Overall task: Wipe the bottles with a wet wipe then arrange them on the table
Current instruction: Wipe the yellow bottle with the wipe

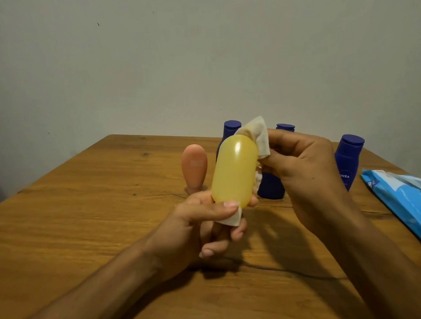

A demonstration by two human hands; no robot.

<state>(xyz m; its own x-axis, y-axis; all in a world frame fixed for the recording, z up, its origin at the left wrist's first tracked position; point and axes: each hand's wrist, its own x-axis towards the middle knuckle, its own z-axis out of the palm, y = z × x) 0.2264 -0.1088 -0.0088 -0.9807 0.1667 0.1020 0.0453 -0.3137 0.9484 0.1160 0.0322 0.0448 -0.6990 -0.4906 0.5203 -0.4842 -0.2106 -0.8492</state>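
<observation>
The left grip point(207, 221) is closed round the lower end of the yellow bottle point(233, 170). The thumb lies across the front of the bottle and the other fingers are curled beneath it. A corner of the wet wipe point(256, 134) pokes out just under that thumb. The bottle is held off the counter point(87, 211), rising from the left grip and leaning slightly towards the right grip point(300, 165).

The right grip is closed on the wipe, its fingers pinching the wipe against the bottle's upper right side. The wipe is folded over the top of the bottle, and a loose flap stands up above the fingers.

Just beyond the left grip, an orange bottle point(194, 167) stands on the counter, narrow end down. Behind the yellow bottle is a dark blue bottle point(231, 128). The cap of a second blue bottle point(285, 127) shows above the right grip. A dark blue base shows under the right grip, but I cannot tell which of these two bottles it belongs to.

To the right of the right grip stands a third blue bottle point(349, 159), upright, with a Nivea label. Further right, at the counter's edge, a blue pack of wipes point(404, 200) lies flat. Behind the wooden counter is a plain wall point(130, 66).
</observation>
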